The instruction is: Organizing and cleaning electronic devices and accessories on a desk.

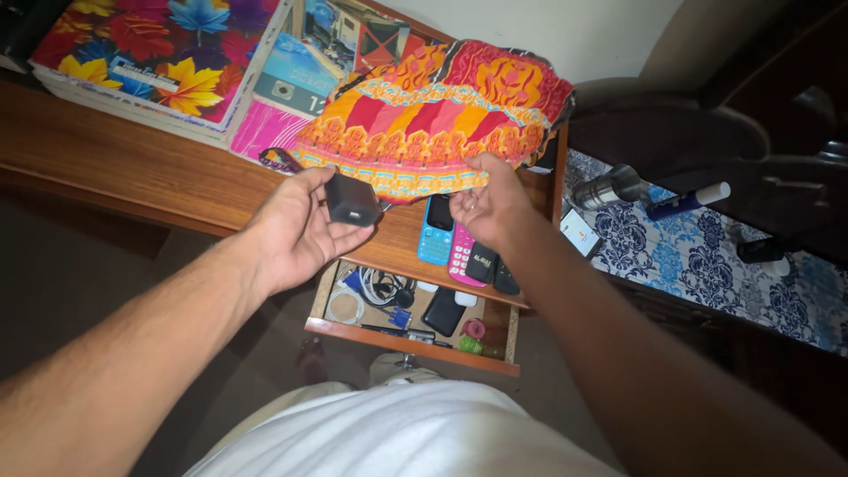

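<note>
The left hand [296,231] is held up over the wooden table [132,168], palm up. Its fingers curl around a small black box-shaped charger [352,200], which sits against the fingertips. One side of the charger has a little pale slot facing us. The hand is partly closed, just enough to keep hold of the charger.

The right hand [488,209] is just beside the left one, a little way off to its right. It is seen from the back, with the fingers bent down toward the table. They seem to pinch the edge of a bright cloth [437,115], but I cannot tell for sure how tight the grip is. The cloth is orange, red, pink and yellow, and it lies on the table just past both hands.

Under the right hand lie some small phones. A blue phone [435,230] is between the two hands. A pink phone [460,256] is right next to it, and two dark phones [493,269] lie under the right wrist.

Below the hands, closer to the person, a drawer [411,340] is pulled open. It holds white wires, a black flat thing and other small bits.

Far past the left hand there is a box with colourful leaves [150,53] on it. Off to the right of the right hand, a blue and white flowery cloth [707,256] has a shiny metal torch [611,188] lying on it.
</note>
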